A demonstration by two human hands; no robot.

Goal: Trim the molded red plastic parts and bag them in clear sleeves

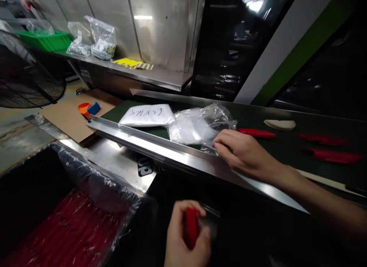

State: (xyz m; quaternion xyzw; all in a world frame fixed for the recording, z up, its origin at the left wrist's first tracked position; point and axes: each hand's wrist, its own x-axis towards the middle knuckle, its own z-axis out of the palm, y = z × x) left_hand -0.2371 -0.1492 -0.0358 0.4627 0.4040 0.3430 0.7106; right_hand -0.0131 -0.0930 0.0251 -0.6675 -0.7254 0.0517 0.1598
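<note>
In the lower middle, my left hand (187, 234) is closed around a red plastic piece (192, 225) shaped like a handle; its lower end is hidden by my fingers. My right hand (243, 152) reaches over the metal rail, its thumb and forefinger pinched at the near edge of a clear plastic bag (197, 125). This bag lies loose and crumpled on the dark green belt (160, 133). Beside it sits a flat white pack (146, 115) with handwritten figures. Just beyond my right hand lies a red piece (258, 133).
A lined bin (126, 198) at lower left holds many red pieces (69, 228). More red pieces (338, 156) and a cream curved piece (279, 124) lie on the belt at right. Orange and blue rings (84, 107) rest on cardboard. A fan (28, 68) stands at left.
</note>
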